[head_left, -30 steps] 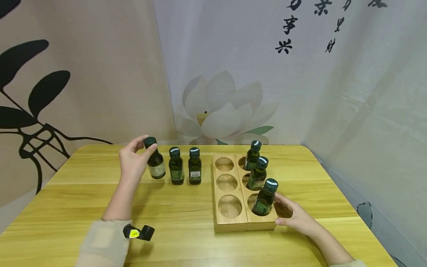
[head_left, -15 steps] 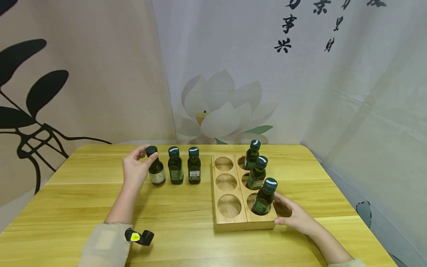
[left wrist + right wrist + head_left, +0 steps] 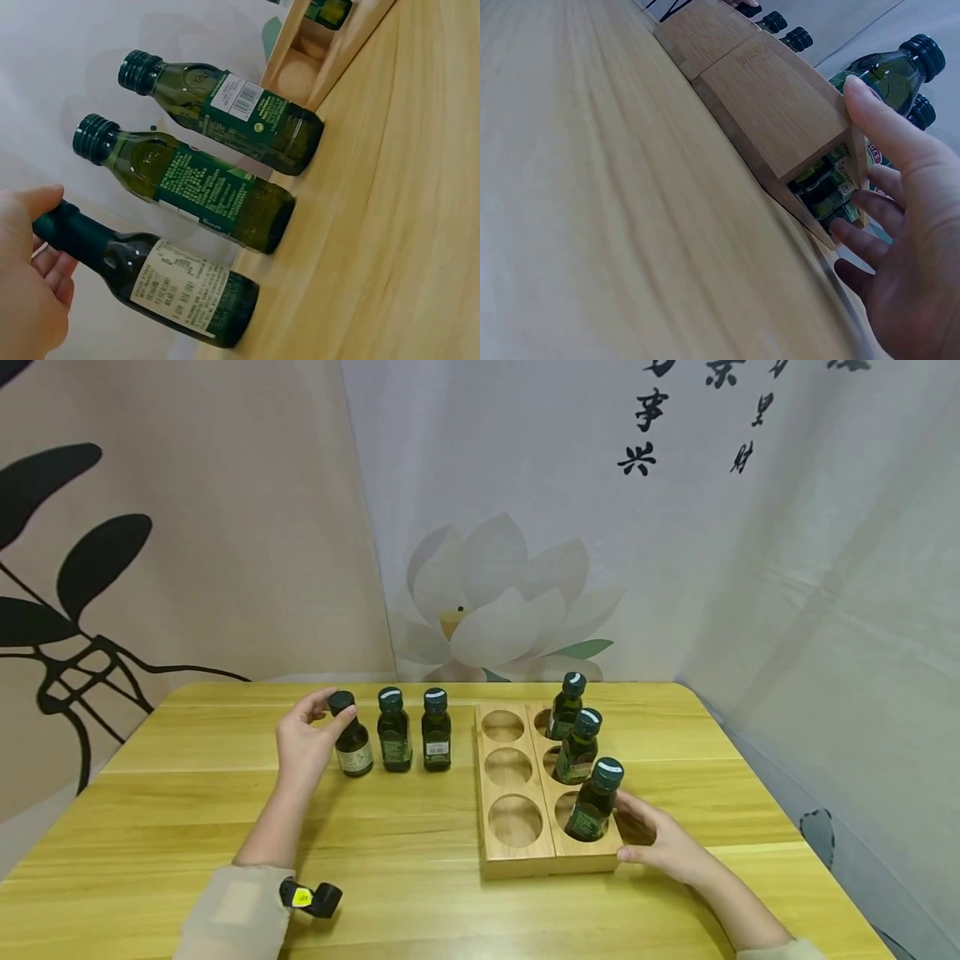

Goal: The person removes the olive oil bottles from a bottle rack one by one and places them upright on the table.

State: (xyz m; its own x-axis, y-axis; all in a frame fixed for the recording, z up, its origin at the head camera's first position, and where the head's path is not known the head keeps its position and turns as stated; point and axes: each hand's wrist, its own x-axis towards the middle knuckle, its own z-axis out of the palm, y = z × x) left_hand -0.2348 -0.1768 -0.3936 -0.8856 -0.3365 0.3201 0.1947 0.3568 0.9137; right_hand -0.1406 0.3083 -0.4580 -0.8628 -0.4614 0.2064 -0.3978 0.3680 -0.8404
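Note:
My left hand [image 3: 306,739] pinches the cap and neck of a dark round bottle [image 3: 354,752] with a cream label, upright on the table at the row's left end. Beside it stand two square green olive oil bottles, the nearer one [image 3: 395,739] and the farther one [image 3: 437,739]. My right hand [image 3: 667,845] rests against the front right corner of a wooden rack [image 3: 517,867]. In the right wrist view its thumb touches the corner and its fingers lie loosely bent along the open side. Three green bottles, the front one [image 3: 592,810] among them, lean in the rack's right column.
The rack's left column has three round holes, such as the front hole [image 3: 516,821], with no bottles in them. The wooden table [image 3: 405,910] ends at a printed curtain [image 3: 510,485] behind. A small black camera [image 3: 324,900] is strapped to the left sleeve.
My left hand has lowered the dark round bottle to the table beside the two green ones and still pinches its top. The right hand and the rack have stayed put.

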